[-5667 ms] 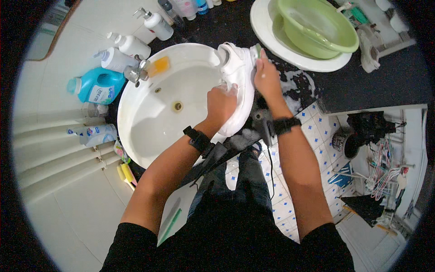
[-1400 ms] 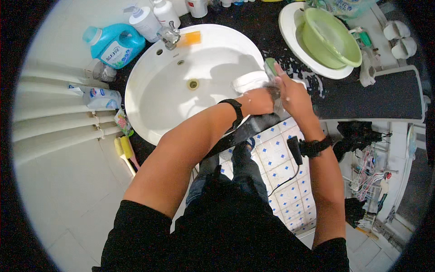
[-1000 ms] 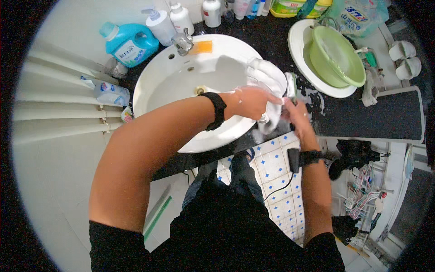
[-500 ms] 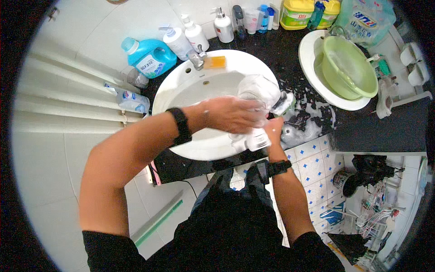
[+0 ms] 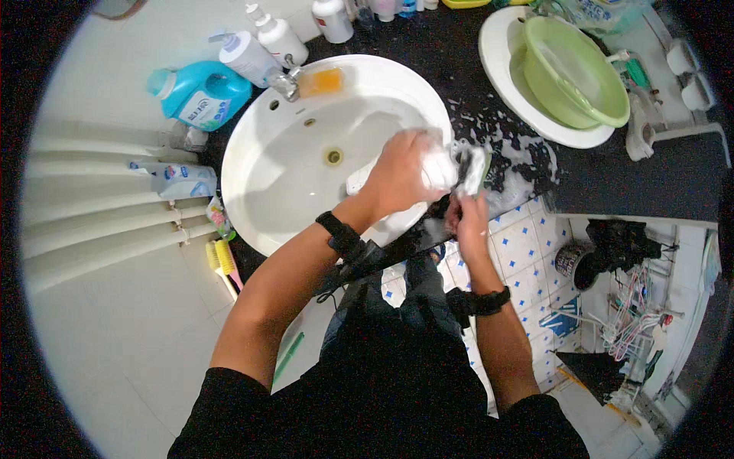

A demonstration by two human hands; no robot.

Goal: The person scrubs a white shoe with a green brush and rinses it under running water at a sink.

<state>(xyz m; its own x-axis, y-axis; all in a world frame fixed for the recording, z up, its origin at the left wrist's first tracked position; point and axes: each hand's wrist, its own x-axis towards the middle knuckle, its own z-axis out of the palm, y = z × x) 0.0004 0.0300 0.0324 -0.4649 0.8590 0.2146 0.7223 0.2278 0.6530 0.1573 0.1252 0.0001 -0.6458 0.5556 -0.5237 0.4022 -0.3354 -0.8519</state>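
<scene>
My left hand [image 5: 401, 172] is closed on a white, foam-covered thing [image 5: 439, 168] that looks like a shoe, over the right side of the white oval sink [image 5: 252, 183]. Part of it shows below the hand; the fingers and foam hide the rest, and motion blurs it. Just right of it, my right hand [image 5: 469, 218] grips a green-edged brush [image 5: 477, 172] with white foam on it, raised over the counter's front edge. The brush head is close to the white thing; whether they touch is unclear.
Foam [image 5: 514, 187] is spread on the black counter [image 5: 474, 76]. A green basin [image 5: 569, 92] sits in a second white sink [image 5: 501, 57] at right. Orange soap [image 5: 321, 82] lies by the faucet [image 5: 284, 84]. A blue detergent bottle [image 5: 202, 96] and pump bottles [image 5: 248, 57] stand behind; yellow brushes [image 5: 222, 258] hang at left.
My left hand has turned and drawn away from my right hand with the white thing. The brush shows more clearly now. The whole view has shifted, and the sink's drain is uncovered.
</scene>
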